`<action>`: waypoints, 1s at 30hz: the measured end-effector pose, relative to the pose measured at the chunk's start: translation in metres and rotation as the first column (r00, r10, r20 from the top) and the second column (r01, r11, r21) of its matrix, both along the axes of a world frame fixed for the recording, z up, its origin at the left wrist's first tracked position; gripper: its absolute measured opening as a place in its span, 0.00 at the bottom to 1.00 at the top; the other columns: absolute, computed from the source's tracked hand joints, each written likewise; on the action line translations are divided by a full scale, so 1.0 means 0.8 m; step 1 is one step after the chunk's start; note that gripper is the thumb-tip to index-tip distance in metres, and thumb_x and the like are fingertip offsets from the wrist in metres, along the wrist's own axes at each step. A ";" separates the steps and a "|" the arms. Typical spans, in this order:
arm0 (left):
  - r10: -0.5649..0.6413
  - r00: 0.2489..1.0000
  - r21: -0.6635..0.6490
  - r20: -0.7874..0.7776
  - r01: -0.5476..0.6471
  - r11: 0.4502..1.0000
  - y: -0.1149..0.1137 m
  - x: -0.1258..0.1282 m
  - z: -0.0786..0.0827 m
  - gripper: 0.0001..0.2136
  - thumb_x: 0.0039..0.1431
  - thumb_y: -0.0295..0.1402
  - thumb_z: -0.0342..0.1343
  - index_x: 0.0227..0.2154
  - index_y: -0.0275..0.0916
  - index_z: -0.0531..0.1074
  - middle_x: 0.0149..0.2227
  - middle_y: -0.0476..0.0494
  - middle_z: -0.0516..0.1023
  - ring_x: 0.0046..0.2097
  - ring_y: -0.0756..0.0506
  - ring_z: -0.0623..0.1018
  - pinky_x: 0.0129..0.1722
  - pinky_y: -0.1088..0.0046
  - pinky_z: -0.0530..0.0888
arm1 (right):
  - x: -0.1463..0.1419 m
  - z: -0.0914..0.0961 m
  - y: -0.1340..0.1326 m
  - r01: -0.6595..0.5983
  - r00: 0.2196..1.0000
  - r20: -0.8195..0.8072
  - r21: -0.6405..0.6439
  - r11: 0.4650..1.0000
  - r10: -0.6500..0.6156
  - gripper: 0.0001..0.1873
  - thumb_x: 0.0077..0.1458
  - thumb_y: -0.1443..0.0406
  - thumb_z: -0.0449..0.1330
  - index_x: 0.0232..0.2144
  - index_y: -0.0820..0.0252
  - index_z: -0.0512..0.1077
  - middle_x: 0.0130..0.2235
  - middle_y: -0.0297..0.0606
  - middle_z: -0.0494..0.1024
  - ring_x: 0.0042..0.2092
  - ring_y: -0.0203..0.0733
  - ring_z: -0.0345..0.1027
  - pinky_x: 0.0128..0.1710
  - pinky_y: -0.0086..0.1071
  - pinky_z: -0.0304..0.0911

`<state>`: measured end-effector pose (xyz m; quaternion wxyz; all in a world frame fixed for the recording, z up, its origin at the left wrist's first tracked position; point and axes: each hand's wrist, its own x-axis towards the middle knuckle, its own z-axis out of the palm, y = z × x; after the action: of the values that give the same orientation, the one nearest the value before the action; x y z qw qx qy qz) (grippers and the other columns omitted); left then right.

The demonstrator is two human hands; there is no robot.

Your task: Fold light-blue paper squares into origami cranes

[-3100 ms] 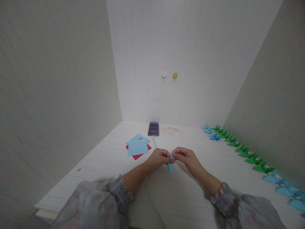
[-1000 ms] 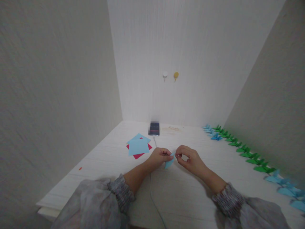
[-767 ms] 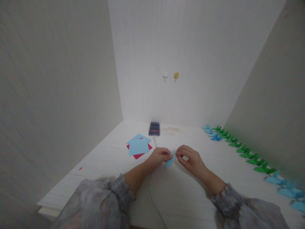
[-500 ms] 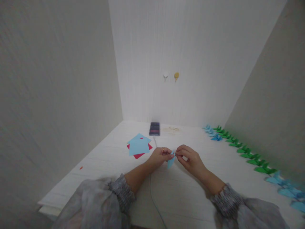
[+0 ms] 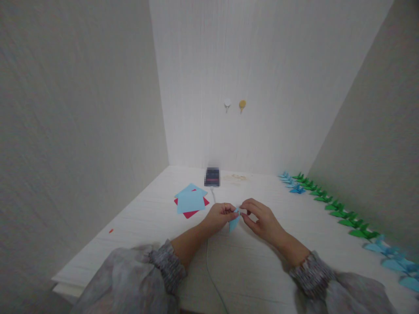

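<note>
My left hand [image 5: 218, 219] is closed, its thumb and fingers pinching a folded piece of light blue origami paper [image 5: 233, 225] above the table. The paper's pointed part hangs below the fingers. My right hand [image 5: 260, 219] is just right of the paper, index finger and thumb a little apart at its upper edge. The small folds between the hands are partly hidden. Left of the hands lies a loose pile of flat paper squares: light blue sheets [image 5: 190, 201] over red paper [image 5: 190, 214].
Several green paper cranes [image 5: 342, 214] stand in a row along the right wall, with light blue cranes [image 5: 396, 263] nearer me and blue ones [image 5: 297, 189] at the back. A blurred dark device [image 5: 212, 177] with a white cable [image 5: 209, 268] sits behind. A small orange-red scrap [image 5: 111, 230] lies left.
My right index finger and thumb have parted slightly at the paper's upper edge. The folded paper has tilted a little in my left hand, which stays almost in place.
</note>
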<state>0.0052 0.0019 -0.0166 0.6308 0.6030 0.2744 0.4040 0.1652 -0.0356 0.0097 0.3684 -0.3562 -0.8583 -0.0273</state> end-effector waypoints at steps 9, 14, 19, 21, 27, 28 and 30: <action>0.022 0.998 0.023 -0.052 -0.021 1.000 -0.002 -0.001 0.004 0.12 0.36 0.37 0.58 0.21 0.31 0.69 0.20 0.50 0.68 0.22 0.56 0.64 0.24 0.80 0.61 | 0.003 0.005 0.000 0.019 0.988 0.151 0.112 0.994 -0.036 0.08 0.50 0.69 0.49 0.31 0.60 0.68 0.31 0.40 0.70 0.31 0.37 0.61 0.30 0.32 0.58; 0.014 0.998 0.028 -0.063 -0.012 1.000 -0.001 -0.001 0.002 0.13 0.35 0.38 0.58 0.21 0.32 0.69 0.19 0.51 0.67 0.21 0.56 0.63 0.23 0.81 0.60 | 0.003 0.002 0.000 0.039 0.978 0.198 0.112 0.993 -0.060 0.07 0.49 0.69 0.50 0.30 0.61 0.68 0.31 0.40 0.69 0.31 0.37 0.60 0.31 0.32 0.56; 0.008 0.999 0.055 -0.050 -0.005 0.998 -0.003 0.000 0.003 0.13 0.37 0.38 0.57 0.22 0.32 0.68 0.21 0.50 0.68 0.23 0.55 0.65 0.25 0.80 0.61 | 0.000 0.000 0.001 0.038 0.981 0.182 0.148 0.988 -0.065 0.07 0.50 0.69 0.49 0.29 0.61 0.68 0.31 0.40 0.69 0.31 0.37 0.60 0.30 0.32 0.56; 0.007 0.999 0.059 -0.034 -0.005 0.998 -0.004 0.000 0.005 0.13 0.37 0.38 0.57 0.23 0.32 0.68 0.22 0.50 0.69 0.24 0.55 0.65 0.27 0.79 0.62 | -0.002 0.000 0.001 0.035 0.987 0.152 0.146 0.989 -0.057 0.07 0.50 0.69 0.49 0.29 0.61 0.67 0.30 0.40 0.69 0.30 0.37 0.60 0.30 0.32 0.57; 0.085 0.996 0.081 0.030 -0.087 0.993 -0.006 0.000 0.008 0.12 0.40 0.38 0.56 0.24 0.32 0.68 0.23 0.49 0.69 0.26 0.54 0.66 0.29 0.78 0.63 | -0.004 0.001 0.000 0.004 0.999 0.041 0.060 0.998 -0.006 0.08 0.50 0.69 0.49 0.32 0.60 0.67 0.33 0.41 0.68 0.34 0.37 0.63 0.31 0.32 0.60; 0.090 0.995 0.085 0.033 -0.093 0.992 -0.005 0.000 0.008 0.12 0.40 0.38 0.56 0.25 0.33 0.68 0.24 0.49 0.70 0.27 0.54 0.67 0.30 0.77 0.63 | -0.004 0.001 0.000 -0.008 1.000 0.024 0.050 0.999 0.007 0.09 0.49 0.69 0.49 0.33 0.59 0.67 0.34 0.41 0.68 0.34 0.37 0.63 0.32 0.32 0.61; 0.080 0.996 0.094 0.039 -0.084 0.992 -0.005 0.000 0.007 0.13 0.40 0.39 0.55 0.26 0.33 0.68 0.26 0.48 0.70 0.28 0.53 0.68 0.32 0.76 0.63 | -0.004 0.001 0.000 -0.034 0.999 -0.035 0.025 0.999 0.034 0.09 0.49 0.68 0.50 0.34 0.58 0.67 0.34 0.41 0.69 0.34 0.37 0.63 0.32 0.32 0.62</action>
<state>0.0053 -0.0018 -0.0110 0.5888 0.6136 0.2679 0.4528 0.1618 -0.0359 0.0104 0.3885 -0.3375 -0.8571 -0.0252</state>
